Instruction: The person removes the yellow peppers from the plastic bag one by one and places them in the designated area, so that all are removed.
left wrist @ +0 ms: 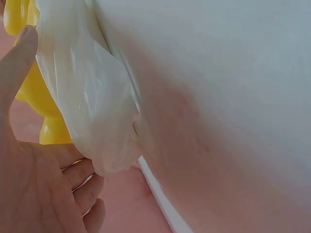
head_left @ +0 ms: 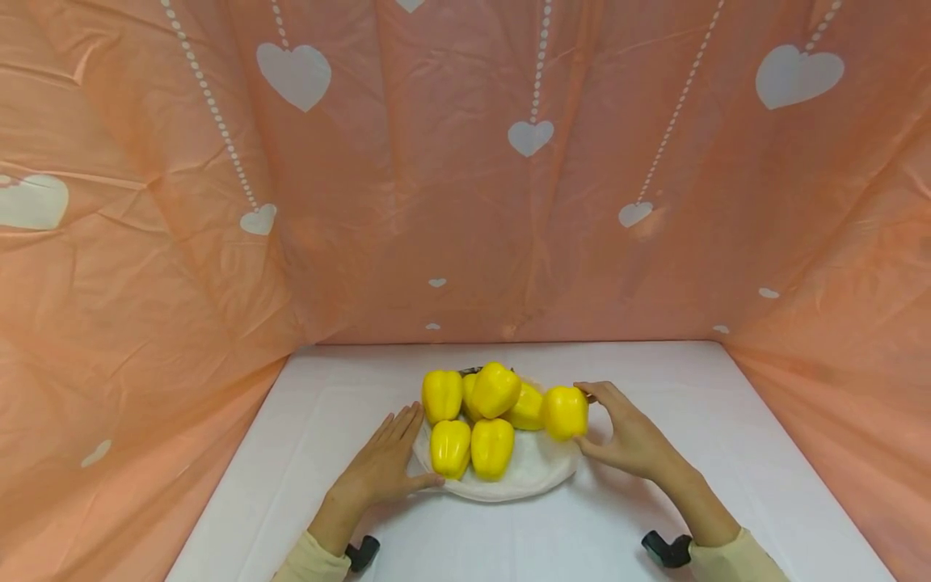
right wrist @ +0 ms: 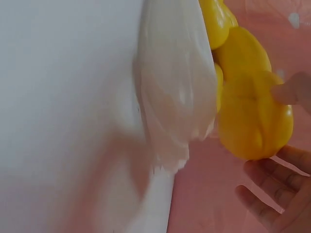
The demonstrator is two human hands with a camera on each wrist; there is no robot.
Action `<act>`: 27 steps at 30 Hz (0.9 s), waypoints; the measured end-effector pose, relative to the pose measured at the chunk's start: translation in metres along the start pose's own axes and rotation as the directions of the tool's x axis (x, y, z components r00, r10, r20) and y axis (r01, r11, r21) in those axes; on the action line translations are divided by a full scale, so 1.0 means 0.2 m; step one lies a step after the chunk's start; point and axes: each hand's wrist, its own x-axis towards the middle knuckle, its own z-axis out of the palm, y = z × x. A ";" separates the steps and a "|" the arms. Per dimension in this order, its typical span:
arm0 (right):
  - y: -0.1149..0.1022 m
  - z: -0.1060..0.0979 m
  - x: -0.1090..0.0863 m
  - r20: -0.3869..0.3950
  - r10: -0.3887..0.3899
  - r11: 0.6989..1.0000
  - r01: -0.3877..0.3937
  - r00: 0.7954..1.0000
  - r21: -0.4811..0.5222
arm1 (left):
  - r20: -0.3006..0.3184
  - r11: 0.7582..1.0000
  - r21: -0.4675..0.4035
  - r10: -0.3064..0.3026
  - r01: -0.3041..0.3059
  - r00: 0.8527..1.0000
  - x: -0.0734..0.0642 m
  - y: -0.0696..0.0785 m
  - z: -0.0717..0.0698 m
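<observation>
A round plate point(head_left: 541, 477) wrapped in thin whitish plastic stands on the white table, with several yellow bell peppers point(head_left: 492, 449) heaped on its left and back part. My right hand point(head_left: 631, 440) holds one yellow bell pepper point(head_left: 565, 413) between thumb and fingers at the plate's right edge. In the right wrist view that held pepper point(right wrist: 255, 116) shows beside the plastic point(right wrist: 175, 87), fingertips against its side. On the other side my left hand point(head_left: 389, 461) rests at the plate's left rim, fingers straight, thumb by the front edge. The plastic point(left wrist: 92, 97) hangs over the rim in the left wrist view.
White cloth covers the table point(head_left: 509, 541). Behind it and on both sides hangs a pinkish-orange curtain point(head_left: 465, 202) with white hearts. A black wrist mount point(head_left: 362, 554) sits by the left sleeve, another black mount point(head_left: 665, 549) by the right.
</observation>
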 end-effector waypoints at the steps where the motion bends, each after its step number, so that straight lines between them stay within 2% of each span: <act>1: 0.01 -0.01 0.00 0.000 0.002 1.000 -0.002 1.000 0.006 | 0.003 1.000 0.002 -0.002 0.002 1.000 0.00 0.00 0.00; 11: 0.16 -0.05 0.05 -0.028 -0.008 0.997 0.010 1.000 0.080 | 0.006 1.000 -0.008 -0.007 0.007 1.000 0.00 0.01 0.00; 27: 0.32 -0.07 0.09 0.014 0.087 0.990 -0.088 0.996 0.114 | -0.002 1.000 -0.023 -0.006 0.006 1.000 0.00 0.00 0.01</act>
